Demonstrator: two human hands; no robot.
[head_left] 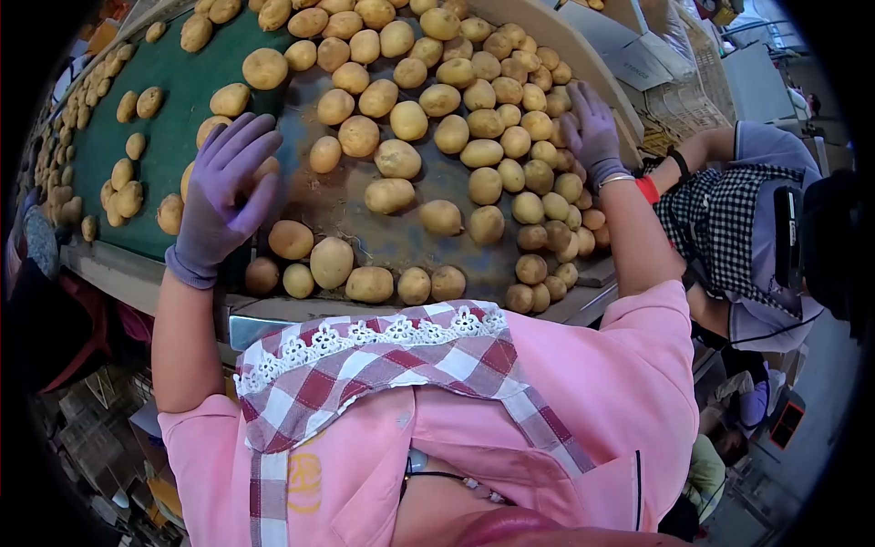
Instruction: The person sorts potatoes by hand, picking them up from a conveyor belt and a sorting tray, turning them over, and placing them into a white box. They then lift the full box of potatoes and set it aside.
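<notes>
Head view: left hand [223,196] splayed, palm down over potato [267,170] at green belt [182,100] edge, no grip; right hand [592,128] flat, open, on potatoes [538,173] at table [401,242] right edge; near-edge row [369,284] crowded; careless sweep could roll some off.

Potatoes [396,159] tan-yellow; belt [182,128] dark green. Gloves on left hand [228,196] and right hand [592,132] purple. Apron [383,365] red-white check, shirt [565,401] pink.
</notes>
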